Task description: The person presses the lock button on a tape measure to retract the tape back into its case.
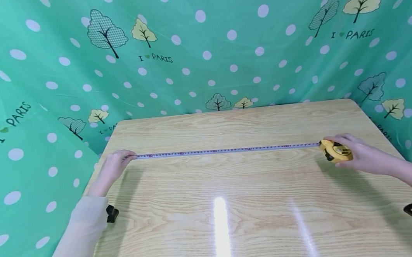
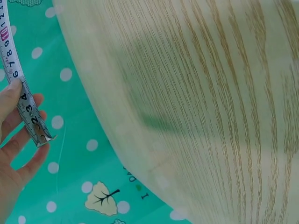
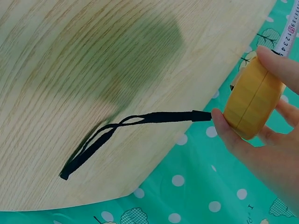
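Note:
A yellow tape measure (image 1: 337,151) is gripped in my right hand (image 1: 361,155) over the right side of the table. Its white blade (image 1: 214,151) is drawn out in a straight line across to the left. There my left hand (image 1: 113,168) pinches the blade close to its end. In the left wrist view the thumb lies on the blade (image 2: 29,109) near the 5 mark, fingers behind it, and the metal end hook shows below. The right wrist view shows thumb and fingers around the yellow case (image 3: 254,98), with a black wrist strap (image 3: 163,116) hanging from it.
The wood-grain table (image 1: 251,188) has rounded corners and bright light reflections near its front. A green curtain (image 1: 202,51) with white dots and printed trees hangs behind and along both sides. Black camera mounts (image 1: 112,213) sit at both wrists.

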### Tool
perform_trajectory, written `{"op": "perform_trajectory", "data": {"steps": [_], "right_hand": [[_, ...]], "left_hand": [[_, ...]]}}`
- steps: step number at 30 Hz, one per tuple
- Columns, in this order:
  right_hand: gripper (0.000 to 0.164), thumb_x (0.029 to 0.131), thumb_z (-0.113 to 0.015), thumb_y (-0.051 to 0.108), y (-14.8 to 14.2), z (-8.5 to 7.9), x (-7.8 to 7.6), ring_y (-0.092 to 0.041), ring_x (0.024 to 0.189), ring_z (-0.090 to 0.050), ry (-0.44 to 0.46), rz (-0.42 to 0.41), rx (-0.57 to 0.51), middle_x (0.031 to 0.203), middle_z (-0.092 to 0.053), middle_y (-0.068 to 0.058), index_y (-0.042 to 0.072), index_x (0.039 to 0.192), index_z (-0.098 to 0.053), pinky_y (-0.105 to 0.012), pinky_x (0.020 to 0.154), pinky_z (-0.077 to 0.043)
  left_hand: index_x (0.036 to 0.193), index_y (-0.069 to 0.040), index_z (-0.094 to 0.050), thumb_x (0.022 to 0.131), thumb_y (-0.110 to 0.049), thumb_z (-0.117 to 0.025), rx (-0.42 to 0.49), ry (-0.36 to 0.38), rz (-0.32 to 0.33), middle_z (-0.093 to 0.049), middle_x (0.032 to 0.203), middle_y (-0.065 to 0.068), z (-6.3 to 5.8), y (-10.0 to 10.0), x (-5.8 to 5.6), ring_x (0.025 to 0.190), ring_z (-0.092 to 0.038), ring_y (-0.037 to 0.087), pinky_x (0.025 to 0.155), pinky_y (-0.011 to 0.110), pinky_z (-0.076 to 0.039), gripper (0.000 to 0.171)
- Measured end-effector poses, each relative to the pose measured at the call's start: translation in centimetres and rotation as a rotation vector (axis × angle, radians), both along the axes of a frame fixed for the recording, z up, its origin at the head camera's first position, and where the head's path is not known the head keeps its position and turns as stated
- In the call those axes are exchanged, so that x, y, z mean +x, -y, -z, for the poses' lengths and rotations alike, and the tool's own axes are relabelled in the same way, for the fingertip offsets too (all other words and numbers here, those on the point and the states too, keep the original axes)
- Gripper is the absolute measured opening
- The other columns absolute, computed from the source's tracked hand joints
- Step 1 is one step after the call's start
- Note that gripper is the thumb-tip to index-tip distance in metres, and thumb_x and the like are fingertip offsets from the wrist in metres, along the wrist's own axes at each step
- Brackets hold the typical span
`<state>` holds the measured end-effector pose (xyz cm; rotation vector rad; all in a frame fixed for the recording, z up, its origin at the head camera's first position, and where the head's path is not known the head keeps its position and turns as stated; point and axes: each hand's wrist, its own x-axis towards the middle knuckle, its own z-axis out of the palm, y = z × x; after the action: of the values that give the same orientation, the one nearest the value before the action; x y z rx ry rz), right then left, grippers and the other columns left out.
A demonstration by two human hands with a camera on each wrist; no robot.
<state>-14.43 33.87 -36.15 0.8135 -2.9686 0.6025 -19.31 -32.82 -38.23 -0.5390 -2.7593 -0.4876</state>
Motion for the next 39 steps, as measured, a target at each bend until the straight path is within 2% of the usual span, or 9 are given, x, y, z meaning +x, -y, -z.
{"op": "perform_trajectory", "data": {"steps": [10, 17, 23, 31, 35, 39], "right_hand": [[0.074, 0.063, -0.077, 0.003, 0.4, 0.0, -0.1, -0.029, 0.089, -0.049, -0.007, -0.002, 0.0, 0.107, -0.043, -0.02, -0.002, 0.126, -0.039, -0.028, 0.06, -0.045], [0.074, 0.063, -0.077, 0.004, 0.6, -0.1, -0.1, -0.034, 0.09, -0.049, 0.004, 0.007, 0.002, 0.108, -0.043, -0.022, -0.002, 0.126, -0.039, -0.038, 0.061, -0.046], [0.073, 0.062, -0.078, 0.004, 1.0, -0.1, -0.1, -0.032, 0.09, -0.049, -0.001, -0.002, -0.002, 0.107, -0.044, -0.021, -0.001, 0.125, -0.041, -0.037, 0.061, -0.047], [0.072, 0.063, -0.077, 0.005, 1.2, -0.2, -0.1, -0.033, 0.092, -0.048, 0.02, 0.006, 0.002, 0.108, -0.044, -0.022, 0.0, 0.125, -0.041, -0.038, 0.062, -0.047], [0.072, 0.064, -0.077, 0.006, 1.3, -0.2, 0.0, -0.034, 0.093, -0.047, 0.032, 0.01, 0.0, 0.109, -0.044, -0.022, 0.0, 0.125, -0.041, -0.042, 0.065, -0.047], [0.072, 0.064, -0.077, 0.006, 1.5, -0.1, 0.0, -0.034, 0.093, -0.047, 0.026, 0.004, 0.001, 0.109, -0.044, -0.022, 0.0, 0.125, -0.041, -0.042, 0.065, -0.047]], "left_hand": [[0.089, 0.0, -0.066, 0.083, -0.003, -0.059, -0.007, 0.041, -0.007, -0.064, 0.086, 0.017, 0.1, -0.5, -0.2, 0.08, -0.06, 0.032, 0.068, 0.043, -0.049, 0.009], [0.088, 0.0, -0.066, 0.082, -0.003, -0.061, -0.005, 0.023, 0.01, -0.065, 0.084, 0.016, 0.0, -1.0, -0.3, 0.078, -0.06, 0.031, 0.066, 0.042, -0.05, 0.009], [0.088, 0.0, -0.066, 0.081, -0.003, -0.061, 0.009, 0.007, 0.041, -0.065, 0.084, 0.015, 0.0, -1.6, -0.4, 0.077, -0.061, 0.029, 0.066, 0.041, -0.05, 0.009], [0.083, 0.0, -0.066, 0.077, 0.001, -0.064, 0.022, -0.081, 0.103, -0.065, 0.077, 0.012, 0.0, -2.4, -0.5, 0.069, -0.06, 0.026, 0.062, 0.039, -0.049, 0.006], [0.082, -0.001, -0.066, 0.077, 0.001, -0.065, 0.015, -0.094, 0.099, -0.065, 0.077, 0.011, 0.0, -2.8, -0.5, 0.069, -0.059, 0.026, 0.066, 0.041, -0.047, 0.005], [0.083, -0.002, -0.065, 0.079, -0.001, -0.063, 0.003, -0.06, 0.071, -0.064, 0.079, 0.012, 0.0, -3.2, -0.4, 0.074, -0.058, 0.028, 0.069, 0.044, -0.043, 0.005]]}}
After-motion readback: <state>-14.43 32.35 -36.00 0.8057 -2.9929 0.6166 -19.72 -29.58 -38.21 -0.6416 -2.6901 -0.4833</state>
